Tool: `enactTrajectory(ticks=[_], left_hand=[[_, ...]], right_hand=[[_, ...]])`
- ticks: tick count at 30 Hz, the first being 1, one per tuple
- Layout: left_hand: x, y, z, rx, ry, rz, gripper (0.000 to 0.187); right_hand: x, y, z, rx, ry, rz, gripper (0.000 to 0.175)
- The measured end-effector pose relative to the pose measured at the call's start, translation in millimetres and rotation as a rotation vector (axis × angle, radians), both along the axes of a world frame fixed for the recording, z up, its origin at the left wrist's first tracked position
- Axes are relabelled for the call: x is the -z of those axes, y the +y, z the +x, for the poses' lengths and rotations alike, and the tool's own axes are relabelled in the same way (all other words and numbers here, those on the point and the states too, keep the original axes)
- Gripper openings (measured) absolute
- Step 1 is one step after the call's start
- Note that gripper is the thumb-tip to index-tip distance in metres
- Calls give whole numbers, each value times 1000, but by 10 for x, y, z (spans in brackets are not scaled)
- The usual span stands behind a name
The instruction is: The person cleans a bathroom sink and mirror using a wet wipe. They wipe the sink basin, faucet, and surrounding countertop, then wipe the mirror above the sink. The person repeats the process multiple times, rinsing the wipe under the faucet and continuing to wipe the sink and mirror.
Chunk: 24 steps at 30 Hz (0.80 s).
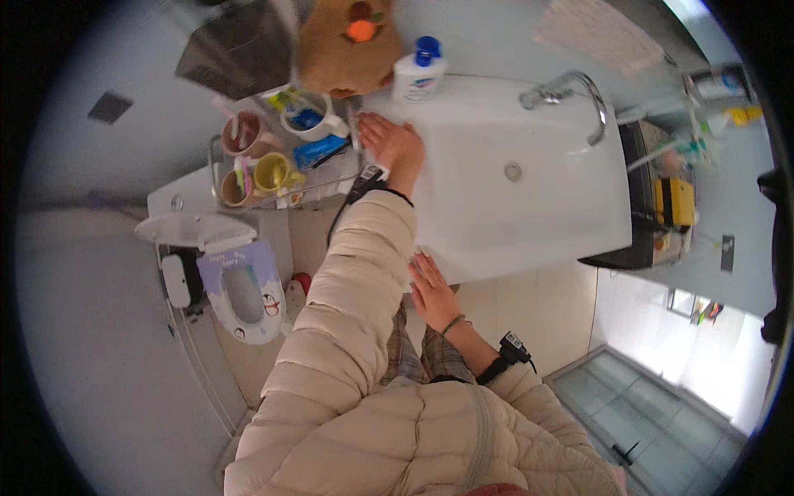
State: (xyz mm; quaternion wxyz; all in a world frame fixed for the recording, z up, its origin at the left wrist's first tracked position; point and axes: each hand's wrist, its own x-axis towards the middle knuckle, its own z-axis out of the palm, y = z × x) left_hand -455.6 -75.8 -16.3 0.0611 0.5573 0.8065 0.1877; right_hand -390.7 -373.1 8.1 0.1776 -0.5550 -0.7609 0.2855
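My left hand [392, 147] reaches far forward and lies with its fingers stretched out at the back left of the white washbasin [471, 223]. Its fingertips are close to the edge of a clear shelf [332, 180]; whether they touch it I cannot tell. A white bottle with a blue cap [419, 74] stands just behind that hand. My right hand [436, 296] rests at the basin's front left edge, fingers extended and nothing held. On the shelf are a white mug [313, 127], a yellow cup [273, 172], a pink cup [244, 137] and a blue packet [317, 152].
A chrome faucet [592, 102] curves over the basin's right side, past the drain [512, 172]. At left stands a toilet with a penguin-patterned seat cover [279, 304]. A brown bag-like thing [347, 62] hangs behind the shelf. A yellow box [675, 203] sits far right.
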Motion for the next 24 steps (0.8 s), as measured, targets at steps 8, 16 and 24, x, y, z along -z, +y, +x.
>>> enactTrajectory(ticks=[8,16,24], left_hand=[[68,-1047,-201,452,52,-67,66],[78,-2283,-521,903,-44,-59,54],[-259,-2333,476,729,-700,-192,43]], right_hand=[[-44,-65,348,-78,135,-37,48],[-219,-372,1237,333,305,-168,43],[-100,-102,2034,248,681,-315,44]])
